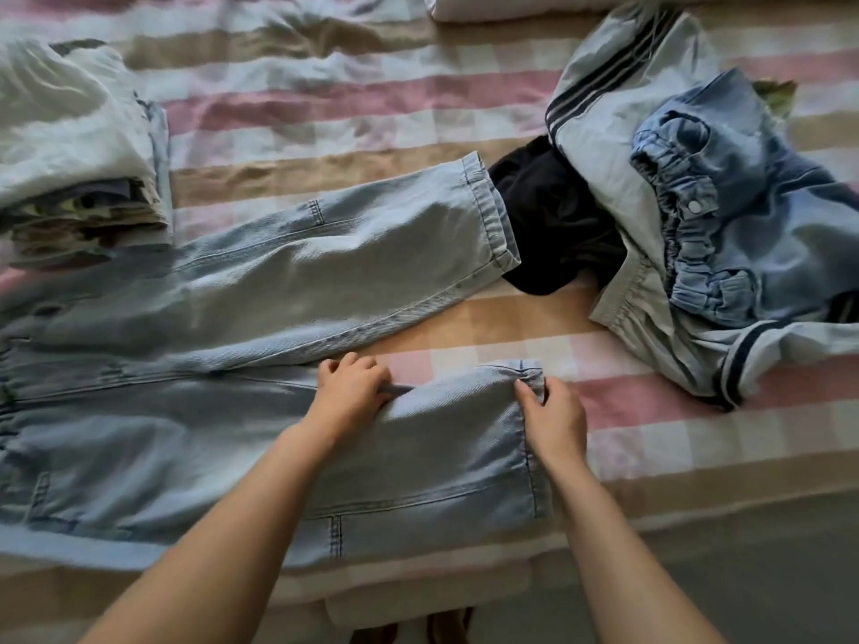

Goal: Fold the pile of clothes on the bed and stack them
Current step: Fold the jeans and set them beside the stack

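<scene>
Jeans [232, 295], pale denim, spread flat across a striped bed [465, 327], near leg held in both hands.
The left hand [351, 388] curls round the leg's inner edge; the right hand [553, 420] pinches the hem's far corner. The far leg splays away, so the near one is best lifted taut and laid over it, seams and hems matched, before halving. Folded stack [79, 146] sits far left, just beside the jeans; unfolded pile [697, 202] lies right, by the far hem.
</scene>
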### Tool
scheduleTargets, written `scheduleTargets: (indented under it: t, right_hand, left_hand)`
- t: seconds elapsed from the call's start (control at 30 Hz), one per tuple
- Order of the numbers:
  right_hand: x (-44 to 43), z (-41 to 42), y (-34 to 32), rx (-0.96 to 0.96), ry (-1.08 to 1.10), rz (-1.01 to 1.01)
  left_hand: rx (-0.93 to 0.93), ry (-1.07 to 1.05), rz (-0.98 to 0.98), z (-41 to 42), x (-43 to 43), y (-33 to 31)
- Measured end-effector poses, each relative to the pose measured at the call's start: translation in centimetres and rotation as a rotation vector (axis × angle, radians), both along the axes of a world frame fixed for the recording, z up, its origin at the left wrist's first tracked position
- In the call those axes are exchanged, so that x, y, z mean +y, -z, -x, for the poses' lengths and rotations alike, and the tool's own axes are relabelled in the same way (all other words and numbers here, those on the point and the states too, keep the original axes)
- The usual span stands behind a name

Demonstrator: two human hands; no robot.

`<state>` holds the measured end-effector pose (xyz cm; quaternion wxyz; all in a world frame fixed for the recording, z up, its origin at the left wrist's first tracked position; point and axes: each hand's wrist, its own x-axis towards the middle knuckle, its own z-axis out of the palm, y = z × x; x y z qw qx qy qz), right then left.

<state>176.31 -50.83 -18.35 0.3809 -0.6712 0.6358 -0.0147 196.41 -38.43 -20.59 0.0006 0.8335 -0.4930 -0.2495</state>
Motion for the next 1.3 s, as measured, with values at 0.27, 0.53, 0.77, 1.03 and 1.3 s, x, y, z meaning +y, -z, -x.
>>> scheduleTargets:
  t: [0.27,0.53,0.77,1.03,1.3]
  right_hand:
    - [-3.9,-0.9,0.2,0.018,0.043,0.256]
    - [-1.5,-1.1,1.1,0.153,-0.057,0.399]
    - [-2.1,-4.5,-0.8,0.074,-0.067,0.42]
    - [-6.0,-16.6,-6.0,-0.195,-0.459,0.31]
    - [-13.7,-24.2,-2.7,0.012,-0.604,0.461]
  left_hand:
    - [-0.084,-0.238,0.335,-0.6,-4.4,0.1]
    - [-0.145,-0.073,0.39,2.1,-2.2,0.7]
    - [-0.004,-0.041,0.428,0.1,-2.7,-1.8]
    - [0.179,-0.197,0.597,-11.4,-4.8,-6.4]
    - [-0.022,-0.297,0.197,-21.9,-7.0,-1.7]
